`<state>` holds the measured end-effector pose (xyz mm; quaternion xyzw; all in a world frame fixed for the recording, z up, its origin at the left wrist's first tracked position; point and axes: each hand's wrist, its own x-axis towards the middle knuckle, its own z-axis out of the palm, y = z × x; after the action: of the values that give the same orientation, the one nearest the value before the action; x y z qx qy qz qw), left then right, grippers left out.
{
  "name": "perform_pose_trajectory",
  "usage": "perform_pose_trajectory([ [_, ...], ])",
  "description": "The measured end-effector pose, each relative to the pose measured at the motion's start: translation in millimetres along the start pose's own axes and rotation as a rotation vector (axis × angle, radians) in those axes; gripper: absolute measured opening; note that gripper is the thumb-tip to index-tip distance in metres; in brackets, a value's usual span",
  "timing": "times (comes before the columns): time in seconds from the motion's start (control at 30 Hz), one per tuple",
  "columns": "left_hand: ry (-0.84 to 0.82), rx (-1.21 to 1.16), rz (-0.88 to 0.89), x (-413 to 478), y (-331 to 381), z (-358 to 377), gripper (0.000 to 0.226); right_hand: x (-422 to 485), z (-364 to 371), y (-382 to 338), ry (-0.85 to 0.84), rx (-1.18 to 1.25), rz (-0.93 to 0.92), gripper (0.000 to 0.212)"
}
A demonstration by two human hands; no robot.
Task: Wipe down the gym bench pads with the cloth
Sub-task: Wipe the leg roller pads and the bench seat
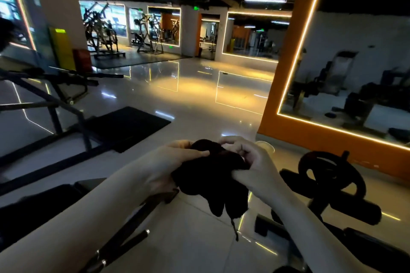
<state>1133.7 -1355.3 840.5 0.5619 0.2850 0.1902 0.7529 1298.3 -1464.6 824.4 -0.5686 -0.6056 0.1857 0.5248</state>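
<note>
A dark, bunched cloth [213,184] hangs in mid-air in front of me, a thin thread dangling from its lower edge. My left hand [168,166] grips its left side, thumb laid over the top. My right hand [250,162] pinches its right side with curled fingers. A black bench pad [33,208] lies at the lower left, under my left forearm. Another dark padded machine with roller pads [355,210] stands at the lower right.
A black weight plate [330,175] sits on the machine at the right. A dark steel frame [55,108] and a black floor mat [131,126] are to the left. An orange wall with a lit mirror [288,95] rises at the right. Glossy tiled floor stretches ahead.
</note>
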Motion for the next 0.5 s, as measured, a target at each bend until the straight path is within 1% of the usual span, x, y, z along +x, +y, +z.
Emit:
perform_pose_trajectory([
  [0.07,0.046,0.002,-0.01,21,7,-15,0.04,25,-1,6,-0.01,-0.008,-0.071,0.025],
  [0.13,0.074,0.033,-0.007,41,13,-30,0.038,50,1,13,-0.035,-0.005,-0.095,0.028],
  [0.17,0.08,0.081,0.008,53,16,-38,0.035,63,2,18,-0.05,-0.004,-0.097,0.026],
  [0.2,0.097,0.177,0.045,66,17,-46,0.032,77,3,24,-0.05,-0.001,-0.084,0.023],
  [0.23,0.135,0.31,0.103,79,20,-54,0.026,91,4,28,-0.042,-0.005,-0.064,0.024],
  [0.3,0.241,0.528,0.283,98,26,-65,0.017,120,7,34,-0.032,-0.022,-0.012,0.035],
  [0.33,0.253,0.58,0.372,105,30,-69,0.021,134,7,38,-0.018,-0.05,-0.003,0.037],
  [0.37,0.213,0.608,0.431,110,34,-70,0.029,148,8,42,-0.012,-0.087,-0.007,0.033],
  [0.43,0.105,0.691,0.466,123,39,-73,0.037,177,10,51,-0.02,-0.165,-0.011,0.019],
  [0.5,0.135,0.831,0.487,146,44,-85,0.036,205,12,61,-0.057,-0.234,0.011,0.016],
])
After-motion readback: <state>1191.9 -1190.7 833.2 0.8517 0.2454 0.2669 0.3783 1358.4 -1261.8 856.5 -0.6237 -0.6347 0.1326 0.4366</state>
